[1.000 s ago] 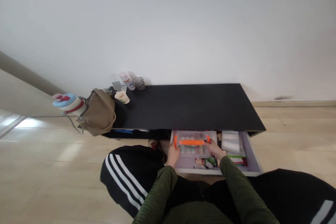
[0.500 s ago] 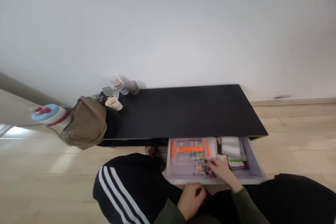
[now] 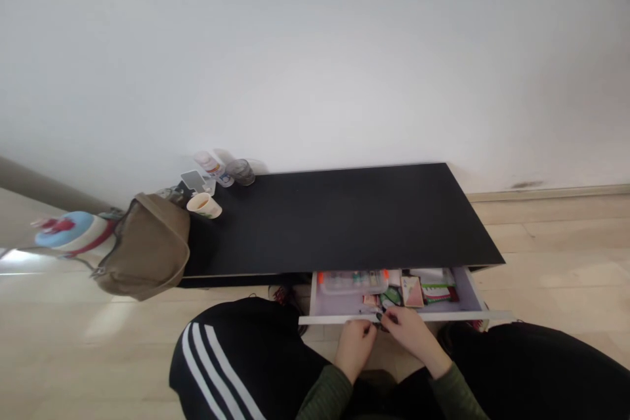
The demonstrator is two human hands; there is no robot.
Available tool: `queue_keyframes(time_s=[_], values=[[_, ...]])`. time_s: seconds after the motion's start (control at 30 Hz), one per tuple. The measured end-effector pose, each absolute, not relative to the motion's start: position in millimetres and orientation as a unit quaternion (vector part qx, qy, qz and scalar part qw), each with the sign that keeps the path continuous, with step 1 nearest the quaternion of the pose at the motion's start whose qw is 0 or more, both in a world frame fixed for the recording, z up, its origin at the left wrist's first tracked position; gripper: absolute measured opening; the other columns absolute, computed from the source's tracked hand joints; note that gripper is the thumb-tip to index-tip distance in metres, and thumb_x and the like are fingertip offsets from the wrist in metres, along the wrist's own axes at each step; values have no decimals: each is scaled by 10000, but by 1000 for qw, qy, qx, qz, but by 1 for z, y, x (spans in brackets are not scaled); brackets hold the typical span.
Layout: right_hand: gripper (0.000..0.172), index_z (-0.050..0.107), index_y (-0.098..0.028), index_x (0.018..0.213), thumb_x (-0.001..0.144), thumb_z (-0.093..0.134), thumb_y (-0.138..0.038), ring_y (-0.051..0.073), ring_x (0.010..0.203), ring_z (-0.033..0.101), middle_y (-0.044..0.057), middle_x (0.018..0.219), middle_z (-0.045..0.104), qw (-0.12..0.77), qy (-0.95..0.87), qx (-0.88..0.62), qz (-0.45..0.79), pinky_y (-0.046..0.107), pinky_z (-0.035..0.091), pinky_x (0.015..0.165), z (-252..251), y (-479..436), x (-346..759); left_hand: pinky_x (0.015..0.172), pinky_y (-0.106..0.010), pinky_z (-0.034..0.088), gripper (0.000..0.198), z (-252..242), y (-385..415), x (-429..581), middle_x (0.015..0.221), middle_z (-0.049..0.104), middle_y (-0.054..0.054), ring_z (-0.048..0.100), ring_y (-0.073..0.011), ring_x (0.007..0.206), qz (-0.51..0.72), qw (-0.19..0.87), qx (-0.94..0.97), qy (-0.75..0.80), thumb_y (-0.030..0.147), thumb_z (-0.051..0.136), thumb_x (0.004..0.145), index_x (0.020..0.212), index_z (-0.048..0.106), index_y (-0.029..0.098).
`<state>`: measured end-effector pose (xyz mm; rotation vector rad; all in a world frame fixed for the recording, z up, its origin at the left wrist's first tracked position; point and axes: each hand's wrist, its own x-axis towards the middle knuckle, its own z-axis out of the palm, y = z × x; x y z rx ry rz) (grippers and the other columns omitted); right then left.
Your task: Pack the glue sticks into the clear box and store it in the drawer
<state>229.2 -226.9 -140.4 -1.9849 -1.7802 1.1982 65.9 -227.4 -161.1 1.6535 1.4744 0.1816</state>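
Observation:
My left hand (image 3: pixel 356 345) is closed at the front panel of the drawer (image 3: pixel 335 319). Close beside it, my right hand (image 3: pixel 409 331) has its fingers pinched together over the same edge. A small dark thing (image 3: pixel 378 317) shows between the two sets of fingertips, too small to name. Inside the pulled-out drawer lie a clear plastic box (image 3: pixel 352 284) with orange clips, partly under the tabletop, a small pink and cream box (image 3: pixel 412 292), a green round-looking item (image 3: pixel 391 296) and a red, white and green packet (image 3: pixel 437 293).
A black low cabinet (image 3: pixel 344 216) stands against the wall. On its left end are a paper cup (image 3: pixel 205 205) with a drink, a spray-like bottle (image 3: pixel 214 168), a grey glass (image 3: pixel 241 172) and a brown bag (image 3: pixel 145 246) with a blue-lidded bottle (image 3: pixel 73 231). My legs flank the drawer.
The drawer has slid partway in, covering more of the clear box. My right hand has come back from inside to the front edge, and my left hand has risen to meet it.

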Motion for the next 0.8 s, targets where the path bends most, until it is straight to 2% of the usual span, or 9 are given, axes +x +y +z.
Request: queue_keyframes(time_s=[0.2, 0.33, 0.43, 0.57, 0.63, 0.7, 0.77, 0.8], values=[[254, 675, -202, 995, 874, 455, -242, 218, 912, 676, 71, 968, 731, 200, -621, -646, 396, 293, 458, 811, -154, -207, 230, 631, -250, 351, 310, -158, -184, 74, 742, 704, -54, 599, -159, 685, 100, 421, 675, 597, 215, 439, 893, 778, 722, 160], [331, 635, -179, 1134, 836, 492, -205, 242, 1098, 617, 110, 1132, 685, 224, -640, -635, 370, 344, 440, 958, -164, -192, 232, 837, -279, 443, 285, -156, -160, 74, 1007, 737, -73, 660, -190, 926, 142, 411, 684, 586, 170, 463, 871, 1010, 712, 185], [397, 609, -143, 1196, 814, 506, -182, 266, 1173, 569, 150, 1193, 649, 223, -644, -647, 341, 383, 418, 1010, -171, -182, 233, 962, -307, 433, 330, -158, -147, 74, 1114, 711, -100, 641, -207, 1051, 160, 394, 680, 598, 135, 463, 851, 1096, 682, 155], [428, 599, -146, 1226, 811, 498, -179, 267, 1197, 552, 159, 1230, 622, 215, -638, -663, 327, 403, 415, 1023, -175, -175, 231, 1026, -316, 409, 365, -159, -146, 76, 1188, 672, -140, 597, -224, 1155, 136, 372, 684, 613, 134, 457, 853, 1168, 640, 112], [453, 593, -150, 1247, 804, 499, -174, 261, 1208, 548, 159, 1274, 600, 191, -645, -661, 334, 393, 416, 1019, -166, -177, 229, 1012, -308, 419, 415, -151, -152, 75, 1232, 651, -158, 594, -225, 1169, 100, 373, 692, 610, 139, 474, 848, 1244, 588, 93], [405, 643, -160, 1181, 797, 516, -183, 262, 1149, 584, 153, 1232, 631, 131, -662, -642, 364, 376, 434, 979, -143, -183, 230, 936, -317, 465, 416, -133, -160, 68, 1160, 688, -157, 642, -239, 1087, 24, 383, 714, 586, 173, 504, 846, 1246, 592, 104], [261, 717, -186, 997, 808, 542, -232, 256, 986, 643, 125, 1040, 706, 52, -679, -595, 428, 355, 465, 885, -104, -192, 236, 820, -329, 506, 302, -104, -169, 54, 956, 745, -114, 692, -256, 927, -68, 416, 746, 515, 284, 574, 835, 1086, 694, 168], [222, 733, -211, 931, 831, 550, -286, 239, 902, 657, 102, 946, 723, 30, -683, -556, 472, 335, 473, 832, -79, -197, 241, 751, -321, 519, 258, -86, -172, 46, 863, 752, -78, 702, -253, 836, -84, 447, 758, 468, 372, 652, 784, 973, 734, 217]])
